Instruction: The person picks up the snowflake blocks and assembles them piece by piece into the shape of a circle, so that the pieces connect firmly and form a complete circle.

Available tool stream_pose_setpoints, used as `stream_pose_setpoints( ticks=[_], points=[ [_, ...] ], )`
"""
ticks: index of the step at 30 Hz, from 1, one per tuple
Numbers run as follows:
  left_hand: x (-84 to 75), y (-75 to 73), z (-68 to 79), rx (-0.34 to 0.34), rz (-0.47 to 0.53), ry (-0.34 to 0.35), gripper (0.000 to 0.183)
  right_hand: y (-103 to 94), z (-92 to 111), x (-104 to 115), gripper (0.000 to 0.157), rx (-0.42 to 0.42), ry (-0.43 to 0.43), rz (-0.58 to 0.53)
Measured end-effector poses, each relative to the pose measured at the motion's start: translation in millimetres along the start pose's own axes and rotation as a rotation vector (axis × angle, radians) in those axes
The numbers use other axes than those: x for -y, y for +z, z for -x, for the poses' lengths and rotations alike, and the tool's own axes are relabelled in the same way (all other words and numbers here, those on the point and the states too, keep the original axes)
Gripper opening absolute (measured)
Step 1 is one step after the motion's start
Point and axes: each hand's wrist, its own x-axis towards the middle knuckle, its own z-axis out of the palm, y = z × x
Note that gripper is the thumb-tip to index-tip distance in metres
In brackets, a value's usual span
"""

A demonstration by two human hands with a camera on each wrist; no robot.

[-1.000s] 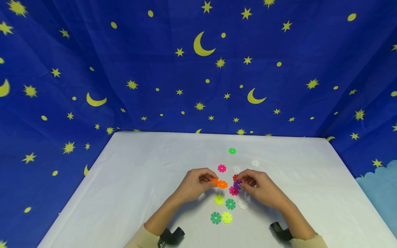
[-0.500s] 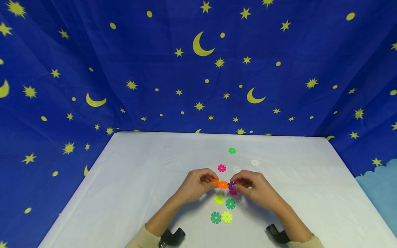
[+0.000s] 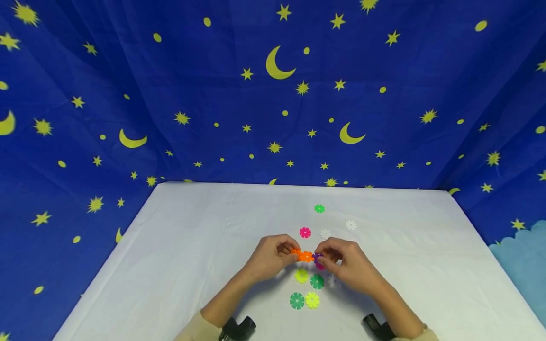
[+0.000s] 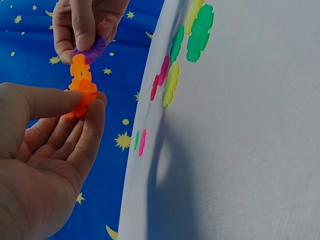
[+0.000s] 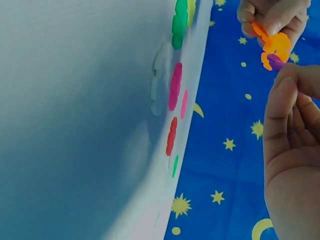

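Above the white table, my left hand pinches a pair of joined orange notched discs between thumb and fingers. A purple notched disc is pinched by my right hand, mostly covered by its fingertips. In both wrist views the purple disc's edge meets the rim of the outer orange disc, the two set at an angle. Whether their slots are engaged cannot be told. Below the right hand lies a pink disc, partly covered in the head view. A red disc shows in the right wrist view.
On the white tablecloth lie yellow and green discs nearer the person. Farther back are a pink disc, white discs and a bright green disc. A blue starry curtain stands behind the table.
My right hand has moved left with the purple disc, bringing it against the orange discs. It now covers the red disc in the head view. My left hand has stayed nearly still.
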Motion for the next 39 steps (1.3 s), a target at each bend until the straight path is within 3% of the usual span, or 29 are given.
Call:
stream_pose_setpoints(
  ticks=[16, 30, 35, 39],
  points=[
    [-0.6, 4.5, 2.9, -0.062, 0.027, 0.029, 0.013, 5.1, 1, 0, 0.016, -0.063, -0.124, 0.034],
    [0.5, 7.8, 4.7, -0.091, 0.026, 0.041, 0.013, 8.3, 1, 0, 0.016, -0.036, -0.142, 0.054],
    [-1.1, 9.2, 4.0, -0.095, 0.043, 0.033, 0.014, 8.3, 2, -3, 0.015, -0.088, -0.129, 0.017],
    [-3.0, 7.4, 4.3, -0.102, 0.12, 0.009, 0.013, 11.1, 1, -4, 0.012, -0.121, -0.096, -0.022]
  ],
)
